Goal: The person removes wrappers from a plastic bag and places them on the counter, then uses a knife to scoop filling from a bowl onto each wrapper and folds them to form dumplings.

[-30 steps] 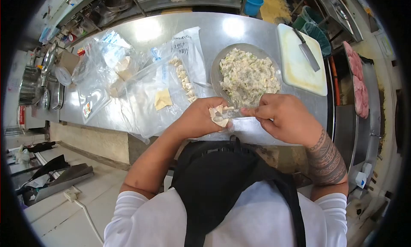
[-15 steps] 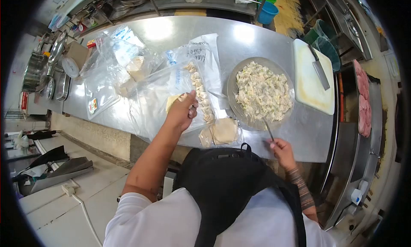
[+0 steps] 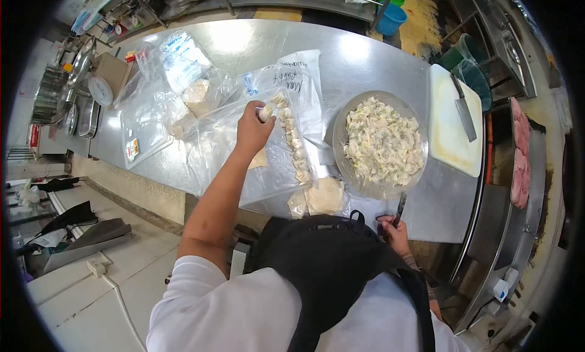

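Pinched in my left hand (image 3: 255,129) is a small filled dumpling (image 3: 266,112), close to the upper end of a row of folded dumplings (image 3: 296,146) on clear plastic. A pale wrapper (image 3: 258,159) lies partly under my left wrist. My right hand (image 3: 395,232) grips a narrow, flat metal utensil (image 3: 400,207) near the table's front edge, its blade pointing up and away from me. Just beyond it stands a wide bowl (image 3: 341,163) of chunky, pale filling (image 3: 384,142). A stack of square wrappers (image 3: 326,196) sits between the bowl and the row's near end.
A white cutting board (image 3: 454,142) with a cleaver (image 3: 466,117) on it lies at the right. Plastic bags (image 3: 183,65) and a clear lid (image 3: 143,142) spread across the left. Metal pans (image 3: 89,120) stand at the far left. Pink meat (image 3: 520,151) rests in a tray beyond the table.
My left hand has moved up and away along the dumpling row, and a dumpling now shows in its fingers. My right hand has drawn the utensil out of the filling towards me.
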